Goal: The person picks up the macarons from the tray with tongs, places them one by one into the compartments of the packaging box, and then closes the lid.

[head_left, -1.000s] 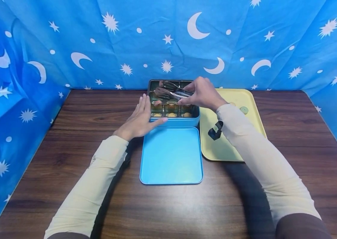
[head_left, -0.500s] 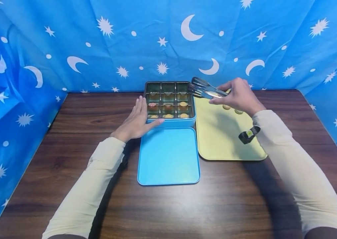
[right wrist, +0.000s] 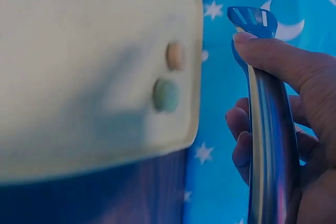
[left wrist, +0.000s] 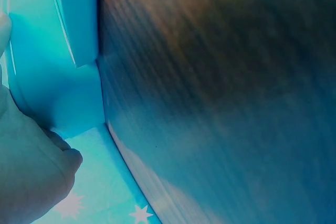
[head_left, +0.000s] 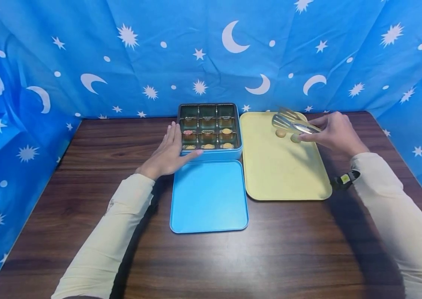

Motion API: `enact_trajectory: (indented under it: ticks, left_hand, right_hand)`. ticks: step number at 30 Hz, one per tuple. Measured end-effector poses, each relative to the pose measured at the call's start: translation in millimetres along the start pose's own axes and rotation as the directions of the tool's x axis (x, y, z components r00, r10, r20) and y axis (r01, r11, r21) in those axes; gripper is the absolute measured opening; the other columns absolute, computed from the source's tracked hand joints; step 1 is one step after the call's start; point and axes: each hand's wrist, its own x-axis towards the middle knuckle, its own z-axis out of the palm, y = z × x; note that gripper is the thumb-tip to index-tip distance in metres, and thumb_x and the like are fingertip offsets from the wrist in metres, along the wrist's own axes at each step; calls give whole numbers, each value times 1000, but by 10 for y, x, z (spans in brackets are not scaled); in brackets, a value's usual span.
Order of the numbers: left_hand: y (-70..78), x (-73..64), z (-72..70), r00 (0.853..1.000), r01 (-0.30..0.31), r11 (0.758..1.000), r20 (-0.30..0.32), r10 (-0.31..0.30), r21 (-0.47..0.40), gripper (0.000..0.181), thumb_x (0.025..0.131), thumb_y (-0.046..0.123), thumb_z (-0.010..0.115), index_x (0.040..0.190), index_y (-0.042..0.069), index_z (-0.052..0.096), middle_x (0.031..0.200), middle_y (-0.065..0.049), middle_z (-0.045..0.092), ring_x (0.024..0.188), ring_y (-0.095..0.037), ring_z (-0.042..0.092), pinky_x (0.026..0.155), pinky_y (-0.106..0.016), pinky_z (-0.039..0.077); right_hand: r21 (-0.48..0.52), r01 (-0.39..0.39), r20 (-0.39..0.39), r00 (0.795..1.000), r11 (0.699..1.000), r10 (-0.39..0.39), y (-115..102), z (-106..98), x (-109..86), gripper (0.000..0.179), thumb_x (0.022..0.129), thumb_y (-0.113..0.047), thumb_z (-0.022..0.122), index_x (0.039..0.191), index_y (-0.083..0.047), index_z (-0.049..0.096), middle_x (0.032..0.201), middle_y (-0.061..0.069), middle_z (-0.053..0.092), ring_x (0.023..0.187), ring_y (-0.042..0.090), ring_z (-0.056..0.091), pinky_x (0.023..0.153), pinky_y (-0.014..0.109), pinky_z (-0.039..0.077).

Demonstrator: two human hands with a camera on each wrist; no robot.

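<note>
My left hand (head_left: 164,155) lies with straight fingers along the left side of a blue tin (head_left: 214,155), its thumb at the front edge. The tin's dark divided insert (head_left: 198,111) has several small round macarons, yellow and pink, in the nearer compartments. Over the back right of a pale yellow tray (head_left: 285,178), my right hand (head_left: 339,133) grips metal tongs (head_left: 293,123) whose slotted ends are apart and hold nothing. Below them on the tray sit an orange-beige macaron (right wrist: 175,56) and a green macaron (right wrist: 166,95), seen best in the right wrist view.
A flat light-blue lid (head_left: 209,197) lies in front of the tin, beside the tray's left edge. Behind the wooden table (head_left: 285,249) hangs a blue cloth (head_left: 181,37) with moons and stars, close to the tin and the tray.
My right hand has moved right with the tongs, from above the tin to above the tray. A yellow macaron now shows at the tin's middle right. My left hand keeps its place.
</note>
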Motion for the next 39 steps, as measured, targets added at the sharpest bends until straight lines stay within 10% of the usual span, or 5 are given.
enact_trajectory:
  ticks: [39]
  left_hand:
    - [25, -11, -13, 1000, -5, 1000, -9, 5, 15, 116, 93, 79, 40, 157, 2, -19, 164, -13, -28, 153, -30, -19, 123, -52, 0]
  right_hand:
    - [12, -189, 56, 981, 982, 188, 552, 97, -265, 76, 77, -44, 89, 126, 10, 67, 91, 19, 72, 68, 25, 57, 53, 32, 44]
